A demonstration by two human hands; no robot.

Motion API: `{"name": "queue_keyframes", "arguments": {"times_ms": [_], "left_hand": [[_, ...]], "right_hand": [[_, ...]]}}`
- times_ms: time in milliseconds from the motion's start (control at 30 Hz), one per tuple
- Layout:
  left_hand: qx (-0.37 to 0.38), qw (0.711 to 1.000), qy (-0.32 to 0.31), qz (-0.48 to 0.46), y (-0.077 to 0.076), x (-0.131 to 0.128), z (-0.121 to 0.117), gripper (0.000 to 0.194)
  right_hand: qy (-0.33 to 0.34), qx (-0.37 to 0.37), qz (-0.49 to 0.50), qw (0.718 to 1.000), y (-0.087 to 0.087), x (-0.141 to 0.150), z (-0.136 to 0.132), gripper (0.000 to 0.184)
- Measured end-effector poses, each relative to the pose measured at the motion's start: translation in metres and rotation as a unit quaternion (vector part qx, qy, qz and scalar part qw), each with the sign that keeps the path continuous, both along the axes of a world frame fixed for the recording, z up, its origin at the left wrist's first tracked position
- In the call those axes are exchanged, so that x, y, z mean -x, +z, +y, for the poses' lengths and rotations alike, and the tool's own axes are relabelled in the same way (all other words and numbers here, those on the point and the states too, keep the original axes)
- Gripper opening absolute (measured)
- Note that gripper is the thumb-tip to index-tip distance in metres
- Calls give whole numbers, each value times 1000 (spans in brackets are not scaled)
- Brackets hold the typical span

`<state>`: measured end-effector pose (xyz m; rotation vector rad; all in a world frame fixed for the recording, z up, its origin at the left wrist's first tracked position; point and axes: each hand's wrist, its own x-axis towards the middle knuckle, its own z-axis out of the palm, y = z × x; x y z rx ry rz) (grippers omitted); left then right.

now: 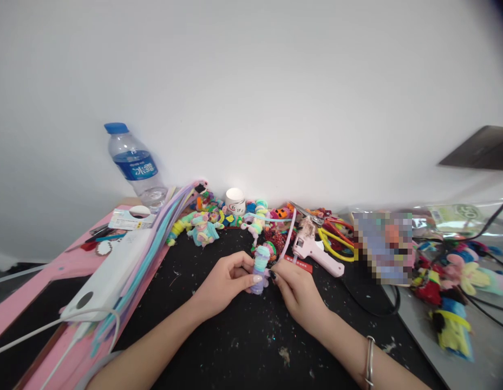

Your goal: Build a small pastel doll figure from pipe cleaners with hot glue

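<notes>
From my distant post, I see the left hand (224,281) with its thumb and fingers clamped on the lower part of a fuzzy figure (259,268). This figure is upright over the black mat (219,352), to the left of the glue gun (316,253) and nearer to me; it is lilac below and mint above. The right hand (302,290) is just in front of the glue gun. Its fingers are curled together at the figure's right side, but I cannot tell whether they pinch some part of it. A bracelet (370,363) is on this wrist. Scissors (312,217) lie just behind the glue gun. Well to the left of the glue gun I find a cup (235,201), then a small doll (202,232), the colored stems (154,260) and a bottle (136,165).
</notes>
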<state>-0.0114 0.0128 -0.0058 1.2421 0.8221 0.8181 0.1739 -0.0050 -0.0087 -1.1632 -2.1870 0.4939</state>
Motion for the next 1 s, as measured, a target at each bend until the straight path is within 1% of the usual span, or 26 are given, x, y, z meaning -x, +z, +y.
{"name": "queue_keyframes", "arguments": {"times_ms": [100,200,300,367,400,467,533,633,700,767,900,1000], "left_hand": [[8,1000,7,-3,2,0,0,14],[15,1000,17,-13,6,0,0,19],[17,999,41,-31,8,1,0,23],[33,996,68,-47,8,2,0,27],[44,994,83,-59,8,3,1,28],[67,989,106,-85,8,4,1,30],[81,984,115,-110,8,4,2,30],[96,979,115,-138,9,4,2,30],[101,977,116,-146,9,4,2,32],[101,977,115,-146,9,4,2,34],[91,980,121,-130,9,4,3,35],[78,982,131,-112,9,4,3,36]], "right_hand": [[-8,6,-3,1000,1,0,0,21],[-7,5,-11,1000,5,-3,-2,16],[-36,-24,-4,999,10,-12,-2,19],[-82,-58,-5,995,14,-22,0,21],[-120,-79,-16,989,16,-28,2,21],[-210,-115,-56,969,19,-39,7,23],[-271,-140,-122,945,20,-48,12,32],[-331,-101,-215,913,18,-57,15,39],[-345,-72,-248,902,16,-60,15,40],[-340,-61,-268,899,13,-61,14,42],[-322,-78,-287,899,8,-65,16,44],[-314,-89,-279,903,8,-69,19,41]]}}
